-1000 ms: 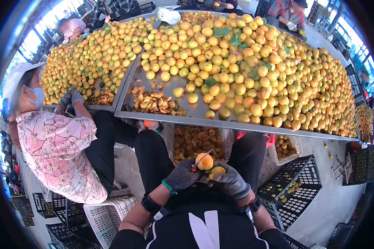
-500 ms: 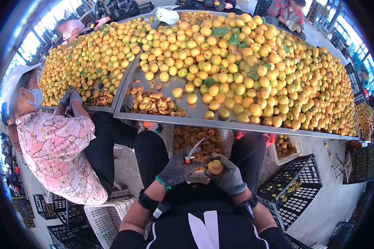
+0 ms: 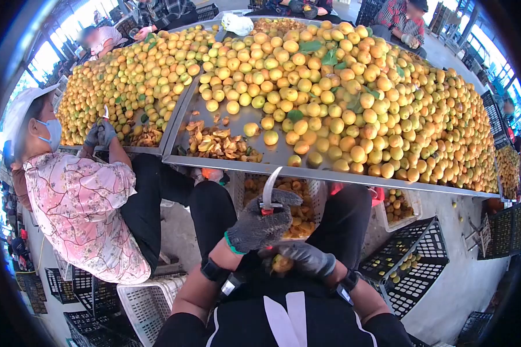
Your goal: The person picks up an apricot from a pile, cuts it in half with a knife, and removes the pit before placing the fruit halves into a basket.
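Note:
My left hand (image 3: 260, 226), in a dark grey glove with a green cuff edge, is closed around a curved knife (image 3: 270, 188) with a red handle; its blade points up toward the table edge. Just below and to the right, my right hand (image 3: 308, 258), also gloved, grips a yellow-orange apricot (image 3: 281, 264), partly covered by the fingers and close to my body. Under both hands and in front of my lap stands a light crate (image 3: 319, 202) with halved apricots (image 3: 302, 221) in it.
A metal table (image 3: 255, 166) bears a large heap of apricots (image 3: 353, 115) and a pile of cut pieces (image 3: 220, 141). A co-worker (image 3: 81, 196) sits close on my left. Black crates (image 3: 417, 263) stand at right, a white crate (image 3: 145, 312) at lower left.
My left hand has moved up and right, turning the knife blade more upright. My right hand has come down and left toward my body with the apricot.

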A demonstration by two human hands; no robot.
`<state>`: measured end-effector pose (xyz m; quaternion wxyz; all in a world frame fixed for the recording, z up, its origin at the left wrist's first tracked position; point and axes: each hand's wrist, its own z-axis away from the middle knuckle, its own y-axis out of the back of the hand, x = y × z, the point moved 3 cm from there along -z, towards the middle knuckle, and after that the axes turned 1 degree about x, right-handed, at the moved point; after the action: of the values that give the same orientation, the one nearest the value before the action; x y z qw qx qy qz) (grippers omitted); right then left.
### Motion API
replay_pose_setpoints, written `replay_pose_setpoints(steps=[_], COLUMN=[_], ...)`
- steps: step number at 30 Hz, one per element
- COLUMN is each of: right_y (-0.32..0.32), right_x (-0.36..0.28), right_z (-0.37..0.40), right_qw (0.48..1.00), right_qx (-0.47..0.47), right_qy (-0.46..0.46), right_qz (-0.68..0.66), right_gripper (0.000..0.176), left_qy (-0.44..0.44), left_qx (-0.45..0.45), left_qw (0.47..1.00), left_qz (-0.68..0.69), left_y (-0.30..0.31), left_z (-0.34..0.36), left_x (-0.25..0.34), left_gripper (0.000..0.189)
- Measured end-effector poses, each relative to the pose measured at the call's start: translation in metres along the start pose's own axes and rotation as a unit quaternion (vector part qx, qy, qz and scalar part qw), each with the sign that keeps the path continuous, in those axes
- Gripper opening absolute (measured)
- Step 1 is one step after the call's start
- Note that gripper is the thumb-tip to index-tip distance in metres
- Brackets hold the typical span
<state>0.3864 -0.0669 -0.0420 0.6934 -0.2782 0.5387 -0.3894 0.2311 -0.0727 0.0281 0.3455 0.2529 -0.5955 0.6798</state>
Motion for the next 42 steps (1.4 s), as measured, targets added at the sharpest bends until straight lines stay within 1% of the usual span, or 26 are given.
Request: replay_pose_setpoints(steps=[4, 6, 7, 8, 9, 10, 11, 13, 14, 17, 18, 19, 20, 22, 24, 26, 27, 28, 29, 30, 32, 33, 35, 39, 41, 42], right_y=[-0.010, -0.009, -0.002, 0.006, 0.008, 0.004, -0.002, -0.012, -0.009, -0.007, -0.001, 0.000, 0.004, 0.012, 0.004, 0.014, 0.005, -0.008, -0.016, -0.005, 0.008, 0.004, -0.005, -0.002, 0.002, 0.003], right_x=[0.000, -0.003, 0.001, -0.005, -0.011, -0.025, -0.032, -0.042, -0.041, -0.032, -0.024, -0.008, 0.001, 0.013, 0.012, 0.011, 0.003, -0.012, -0.021, -0.011, 0.010, 0.009, 0.003, 0.001, 0.001, 0.001], right_z=[-0.001, 0.002, 0.001, 0.000, 0.004, 0.009, 0.009, 0.012, 0.012, 0.011, 0.009, 0.007, -0.001, 0.004, 0.005, 0.008, 0.010, 0.014, 0.015, 0.011, -0.002, -0.001, 0.003, 0.006, 0.009, 0.009], right_qw=[0.997, 0.987, 0.987, 0.940, 0.851, 0.675, 0.674, 0.567, 0.565, 0.573, 0.802, 0.945, 0.991, 0.993, 0.991, 0.975, 0.974, 0.963, 0.940, 0.940, 0.979, 0.979, 0.962, 0.975, 0.966, 0.966], right_qx=[0.035, 0.148, 0.147, 0.245, 0.332, 0.353, 0.353, 0.402, 0.404, 0.345, 0.302, 0.227, 0.081, 0.054, 0.025, 0.175, 0.175, 0.198, 0.217, 0.217, 0.102, 0.101, 0.135, 0.098, 0.177, 0.177], right_qy=[0.042, 0.068, 0.067, 0.147, 0.220, 0.273, 0.275, 0.317, 0.318, 0.320, 0.242, 0.138, 0.106, 0.091, 0.077, 0.140, 0.142, 0.149, 0.154, 0.154, 0.157, 0.155, 0.153, 0.172, 0.183, 0.183], right_qz=[0.048, 0.019, 0.019, 0.185, 0.341, 0.588, 0.588, 0.645, 0.645, 0.671, 0.455, 0.190, -0.010, -0.059, -0.106, 0.007, 0.007, 0.110, 0.213, 0.212, -0.083, -0.083, -0.183, -0.095, -0.048, -0.048], right_gripper=[0.039, 0.030, 0.030, 0.024, 0.019, 0.017, 0.017, 0.017, 0.017, 0.016, 0.019, 0.023, 0.029, 0.030, 0.032, 0.034, 0.034, 0.033, 0.033, 0.033, 0.033, 0.033, 0.034, 0.034, 0.034, 0.034], left_qy=[0.002, -0.057, -0.058, -0.094, -0.129, -0.145, -0.146, -0.203, -0.203, -0.146, -0.113, -0.077, -0.076, -0.054, -0.071, -0.089, -0.106, -0.123, -0.124, -0.119, -0.120, -0.121, -0.153, -0.173, -0.189, -0.190], left_qx=[0.001, 0.059, 0.060, 0.133, 0.205, 0.237, 0.236, 0.329, 0.327, 0.361, 0.318, 0.274, 0.274, 0.207, 0.201, 0.190, 0.229, 0.267, 0.266, 0.232, 0.204, 0.206, 0.146, 0.176, 0.184, 0.183], left_qw=[0.998, 0.995, 0.995, 0.986, 0.970, 0.961, 0.961, 0.922, 0.923, 0.918, 0.935, 0.949, 0.949, 0.973, 0.974, 0.975, 0.965, 0.953, 0.953, 0.960, 0.964, 0.964, 0.969, 0.964, 0.956, 0.956], left_qz=[0.064, 0.050, 0.050, 0.037, 0.023, -0.006, -0.007, 0.003, 0.003, 0.073, 0.106, 0.138, 0.137, 0.088, 0.082, 0.075, 0.074, 0.073, 0.073, 0.102, 0.117, 0.118, 0.127, 0.097, 0.127, 0.128], left_y=[0.003, 0.009, 0.007, 0.008, 0.010, 0.014, 0.011, 0.009, 0.008, 0.013, 0.013, 0.011, 0.008, -0.002, -0.007, -0.007, 0.000, 0.004, 0.006, 0.007, 0.004, 0.001, -0.006, -0.005, -0.002, 0.000], left_z=[-0.006, -0.008, -0.010, -0.012, -0.011, -0.012, -0.015, -0.016, -0.017, -0.015, -0.014, -0.013, -0.013, -0.012, -0.015, -0.018, -0.019, -0.020, -0.018, -0.016, -0.015, -0.012, -0.009, -0.007, -0.008, -0.009], left_x=[-0.014, -0.014, -0.016, -0.017, -0.017, -0.023, -0.025, -0.027, -0.028, -0.032, -0.029, -0.027, -0.026, -0.024, -0.025, -0.026, -0.029, -0.030, -0.027, -0.025, -0.022, -0.021, -0.014, -0.018, -0.023, -0.024], left_gripper=[0.044, 0.040, 0.040, 0.038, 0.036, 0.034, 0.034, 0.032, 0.032, 0.031, 0.029, 0.028, 0.028, 0.022, 0.018, 0.015, 0.012, 0.010, 0.010, 0.007, 0.011, 0.011, 0.006, 0.007, 0.006, 0.006])
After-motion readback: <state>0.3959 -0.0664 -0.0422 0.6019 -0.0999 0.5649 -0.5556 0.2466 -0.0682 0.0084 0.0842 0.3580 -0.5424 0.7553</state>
